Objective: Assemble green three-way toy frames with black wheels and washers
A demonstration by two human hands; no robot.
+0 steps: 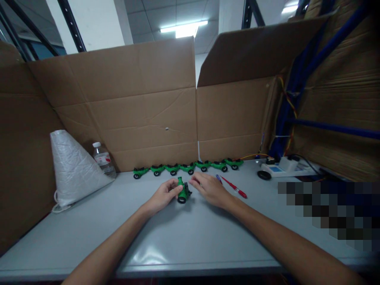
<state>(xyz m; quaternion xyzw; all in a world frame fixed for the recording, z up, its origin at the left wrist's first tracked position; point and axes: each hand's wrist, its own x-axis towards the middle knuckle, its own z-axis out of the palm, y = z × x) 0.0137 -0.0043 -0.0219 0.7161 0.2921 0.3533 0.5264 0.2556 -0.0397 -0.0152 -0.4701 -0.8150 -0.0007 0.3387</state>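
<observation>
A small green toy vehicle with black wheels point(183, 192) sits between my hands on the grey table point(178, 237). My left hand point(163, 194) is closed, with its fingers pinching the toy's left side. My right hand point(209, 189) rests to the right of the toy with its fingertips at the toy's upper right edge, fingers curled together; whether it holds a small part is hidden. Behind the hands, a row of several finished green toy vehicles point(187, 168) lines the foot of the cardboard wall.
A red pen point(236, 189) and a blue pen tip point(219, 179) lie just right of my right hand. A white bag point(71, 168) and a water bottle point(103, 159) stand at back left. A white device with wires point(280, 168) sits at back right. Cardboard walls point(142, 107) enclose the table.
</observation>
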